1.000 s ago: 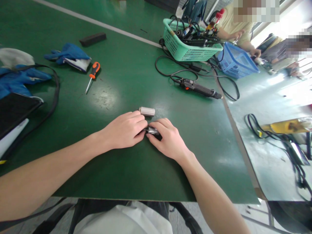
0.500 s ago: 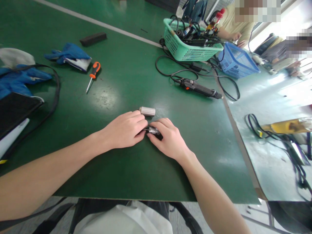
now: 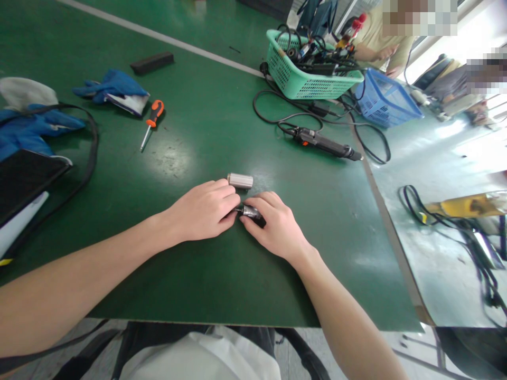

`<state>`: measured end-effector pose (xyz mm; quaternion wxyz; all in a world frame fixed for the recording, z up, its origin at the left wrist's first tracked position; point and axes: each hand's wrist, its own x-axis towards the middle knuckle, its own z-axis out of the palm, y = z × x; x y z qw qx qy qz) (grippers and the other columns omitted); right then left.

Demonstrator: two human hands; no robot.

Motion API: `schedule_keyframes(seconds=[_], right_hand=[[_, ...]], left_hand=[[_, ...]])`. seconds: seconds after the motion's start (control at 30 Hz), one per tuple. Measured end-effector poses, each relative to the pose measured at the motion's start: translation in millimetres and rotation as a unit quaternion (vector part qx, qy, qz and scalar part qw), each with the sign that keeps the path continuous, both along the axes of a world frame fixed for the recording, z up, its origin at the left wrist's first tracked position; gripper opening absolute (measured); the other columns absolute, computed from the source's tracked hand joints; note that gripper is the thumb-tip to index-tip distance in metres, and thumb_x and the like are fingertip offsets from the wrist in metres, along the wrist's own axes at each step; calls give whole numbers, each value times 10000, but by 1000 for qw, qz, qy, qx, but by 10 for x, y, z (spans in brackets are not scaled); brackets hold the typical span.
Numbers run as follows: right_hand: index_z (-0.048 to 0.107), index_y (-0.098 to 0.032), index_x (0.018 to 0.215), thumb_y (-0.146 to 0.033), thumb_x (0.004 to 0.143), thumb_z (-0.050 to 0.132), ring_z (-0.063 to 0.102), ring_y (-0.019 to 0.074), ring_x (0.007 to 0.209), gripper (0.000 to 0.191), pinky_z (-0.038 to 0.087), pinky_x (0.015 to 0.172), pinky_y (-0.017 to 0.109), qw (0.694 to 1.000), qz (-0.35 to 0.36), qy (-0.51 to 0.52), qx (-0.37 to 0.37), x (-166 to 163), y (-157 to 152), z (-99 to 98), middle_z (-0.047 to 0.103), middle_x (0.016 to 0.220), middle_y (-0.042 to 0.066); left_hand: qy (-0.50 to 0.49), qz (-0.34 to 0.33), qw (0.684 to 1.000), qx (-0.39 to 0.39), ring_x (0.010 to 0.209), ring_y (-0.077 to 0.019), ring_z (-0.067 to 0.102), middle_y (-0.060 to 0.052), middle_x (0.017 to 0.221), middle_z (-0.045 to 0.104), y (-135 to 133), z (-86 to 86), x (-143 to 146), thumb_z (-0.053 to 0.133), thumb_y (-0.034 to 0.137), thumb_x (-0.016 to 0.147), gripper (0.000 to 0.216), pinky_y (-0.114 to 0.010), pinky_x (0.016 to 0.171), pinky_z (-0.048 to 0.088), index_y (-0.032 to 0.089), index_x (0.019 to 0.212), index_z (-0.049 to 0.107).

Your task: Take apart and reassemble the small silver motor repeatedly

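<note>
Close to the near edge of the green table point(image 3: 222, 285), the person's left hand point(image 3: 202, 211) and right hand point(image 3: 277, 229) meet fingertip to fingertip. Both are pinched on a small dark metal part point(image 3: 250, 214) lying low on the table top between them. Its long axis runs roughly left to right, the right end slanting a little toward the person. The shiny end goes under the left fingers and the black end under the right thumb.

Just beyond the left knuckles a silver cylinder point(image 3: 240, 181) lies on its side, apart from both hands. Bare green surface lies around the hands, out to the table's right edge.

On the left sit a black case point(image 3: 24, 177) and a looping black strap point(image 3: 92, 153). Farther off lie an orange-handled screwdriver point(image 3: 151, 122) with its tip toward the person, blue gloves point(image 3: 113, 89) and a black block point(image 3: 152, 62).

Far right, a corded electric screwdriver point(image 3: 322, 143) lies across the table amid cable loops, in front of a green basket point(image 3: 309, 79) full of tools. A blue basket point(image 3: 386, 100) stands past the edge, near another person's hand point(image 3: 380, 53)
</note>
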<state>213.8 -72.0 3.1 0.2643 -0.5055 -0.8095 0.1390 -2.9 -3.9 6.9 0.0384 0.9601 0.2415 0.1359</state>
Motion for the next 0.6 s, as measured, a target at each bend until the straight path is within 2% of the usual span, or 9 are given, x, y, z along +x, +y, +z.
schedule_keyframes(seconds=[0.6], right_hand=[[668,-200,1111,-257,967,645,610,266,997,157,551,899,423,1000,-1,-2,5,-9,0,26,671,1044,94]], left_hand=[[7,7,1000,4,908,-240,595,-83,890,635,-4,4,-3,535,213,957,153,-376,837,517,157,857,636]])
